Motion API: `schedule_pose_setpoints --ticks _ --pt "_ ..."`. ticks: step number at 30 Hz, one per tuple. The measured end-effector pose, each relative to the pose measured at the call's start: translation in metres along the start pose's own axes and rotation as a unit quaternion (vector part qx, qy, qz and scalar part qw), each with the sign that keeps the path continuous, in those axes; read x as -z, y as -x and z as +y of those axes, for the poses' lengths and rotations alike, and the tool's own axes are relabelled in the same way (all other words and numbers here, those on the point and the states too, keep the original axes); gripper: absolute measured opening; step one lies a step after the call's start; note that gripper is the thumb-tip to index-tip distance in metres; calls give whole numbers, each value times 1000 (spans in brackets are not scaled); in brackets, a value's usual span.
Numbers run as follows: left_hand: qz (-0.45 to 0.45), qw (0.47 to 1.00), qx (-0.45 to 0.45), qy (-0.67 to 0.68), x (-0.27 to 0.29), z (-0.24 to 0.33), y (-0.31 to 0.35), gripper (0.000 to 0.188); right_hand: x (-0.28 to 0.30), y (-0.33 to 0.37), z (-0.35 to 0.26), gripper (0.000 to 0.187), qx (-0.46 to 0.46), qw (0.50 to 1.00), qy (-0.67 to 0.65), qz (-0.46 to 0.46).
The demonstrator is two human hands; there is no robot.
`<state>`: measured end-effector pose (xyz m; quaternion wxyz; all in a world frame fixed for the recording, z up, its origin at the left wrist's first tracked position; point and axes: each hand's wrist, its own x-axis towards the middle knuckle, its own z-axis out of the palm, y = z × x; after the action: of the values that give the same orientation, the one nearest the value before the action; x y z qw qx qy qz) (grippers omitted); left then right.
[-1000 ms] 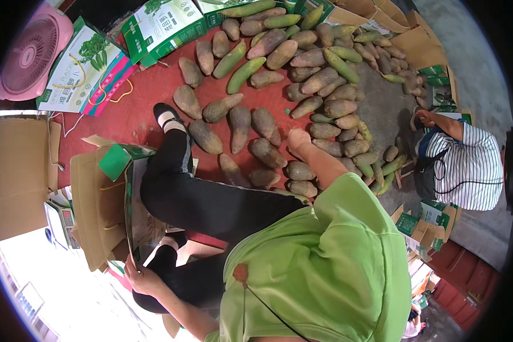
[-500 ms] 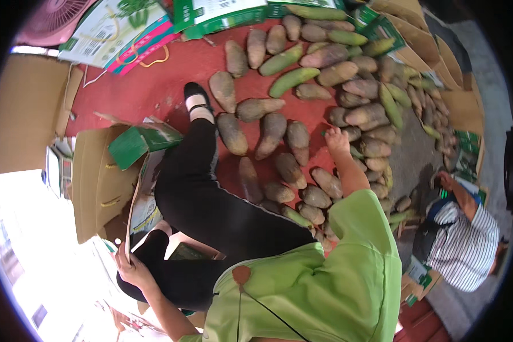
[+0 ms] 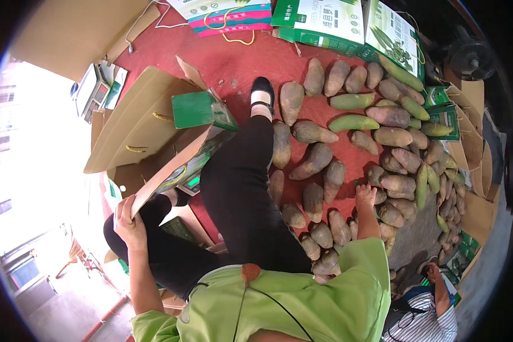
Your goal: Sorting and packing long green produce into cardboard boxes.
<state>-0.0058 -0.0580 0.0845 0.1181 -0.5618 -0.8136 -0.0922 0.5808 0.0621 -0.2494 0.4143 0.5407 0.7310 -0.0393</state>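
My left hand [image 3: 130,225] is closed on the upper edge of an open cardboard box [image 3: 171,181], which stands by my legs with its flaps up. Over the red floor, my right hand [image 3: 366,196] reaches down beside a pile of thick, brownish tapering roots [image 3: 398,183]. Its fingers look apart, and a small green bit shows at the fingertips; I cannot make out what it is. Among the brown roots lie long green radishes [image 3: 353,122]. Several loose brown roots [image 3: 314,161] lie between my foot and that hand.
Printed green-and-white cartons [image 3: 325,25] line the far side. A scale [image 3: 91,91] stands at left. Beyond the pile are open cardboard boxes [image 3: 479,165] and a black fan [image 3: 472,58]. A person in a striped shirt [image 3: 424,322] works at lower right.
My view has turned left, so the pile and cartons sit farther right and lower. My left hand still grips the box edge. My right hand stays beside the pile.
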Motion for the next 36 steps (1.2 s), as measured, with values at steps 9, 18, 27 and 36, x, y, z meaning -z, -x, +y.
schedule_pose_setpoints --ticks 9,18,27,36 --pt "5 999 41 0 -3 -5 3 30 63 23 -6 49 -105 962 -242 74" --pt "-14 1000 7 -6 4 -20 -1 28 86 1 3 45 19 650 -743 157" --pt "20 1000 -3 -9 -6 -27 -6 24 360 101 9 46 152 520 -770 338" --pt "-16 998 62 15 -2 -32 4 31 560 161 -109 44 463 483 -687 283"
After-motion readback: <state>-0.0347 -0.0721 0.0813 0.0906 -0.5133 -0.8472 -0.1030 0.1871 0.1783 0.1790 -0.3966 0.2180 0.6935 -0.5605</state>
